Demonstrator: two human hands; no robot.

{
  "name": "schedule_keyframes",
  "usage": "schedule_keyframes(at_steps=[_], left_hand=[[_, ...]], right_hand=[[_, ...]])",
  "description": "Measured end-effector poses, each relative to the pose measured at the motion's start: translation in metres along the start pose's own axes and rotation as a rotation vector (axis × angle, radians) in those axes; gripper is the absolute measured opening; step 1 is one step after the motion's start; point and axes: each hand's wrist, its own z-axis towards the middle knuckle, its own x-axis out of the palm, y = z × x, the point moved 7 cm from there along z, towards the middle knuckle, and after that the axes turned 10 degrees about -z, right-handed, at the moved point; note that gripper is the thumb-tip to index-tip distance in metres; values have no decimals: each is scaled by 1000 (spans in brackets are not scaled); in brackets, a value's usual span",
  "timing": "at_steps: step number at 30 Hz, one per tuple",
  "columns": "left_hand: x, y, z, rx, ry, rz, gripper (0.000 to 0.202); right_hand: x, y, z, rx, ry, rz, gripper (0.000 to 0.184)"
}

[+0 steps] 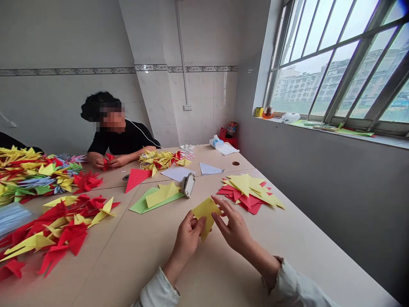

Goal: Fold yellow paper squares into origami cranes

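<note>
A small folded piece of yellow paper (206, 212) is held up above the table in front of me. My left hand (188, 234) grips its left side, thumb across the front and fingers behind. At its right edge is my right hand (233, 226), thumb against the paper and index finger reaching to the top corner; its other fingers are partly hidden. Just beyond lies a pile of folded yellow and red paper (247, 189). To the left, a yellow sheet (162, 194) rests on a green sheet (140, 207), beside a small propped-up device (188, 184).
Folded red and yellow paper cranes (70, 226) cover the table's left side, with a larger multicoloured heap (35, 175) behind. Across the table (105, 273), a person in black (128, 136) handles red paper. A tissue pack (217, 142) stands at the far edge.
</note>
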Motion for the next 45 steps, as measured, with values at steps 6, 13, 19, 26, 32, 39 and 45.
schedule_keyframes(at_steps=[6, 13, 19, 26, 32, 39, 45], left_hand=[[-7, -2, 2, -38, -41, -86, 40], [-13, -3, -4, -244, -70, -177, 50], [-5, -11, -9, -309, 51, -199, 56], [13, -23, -17, -281, 239, -80, 56], [25, -23, -26, -305, 386, -71, 55], [0, -18, -12, -252, 88, 1, 64], [12, -10, -10, -61, -45, -204, 45]], right_hand=[[10, -1, -5, -3, 69, 80, 27], [19, -8, -7, 185, 219, 376, 15], [11, 1, -3, 82, 294, 395, 16], [6, 4, -1, 70, 434, 613, 16], [24, 6, -15, 286, 640, 752, 29], [25, -13, -11, 367, 430, 623, 31], [21, -21, -13, 340, 66, 359, 32]])
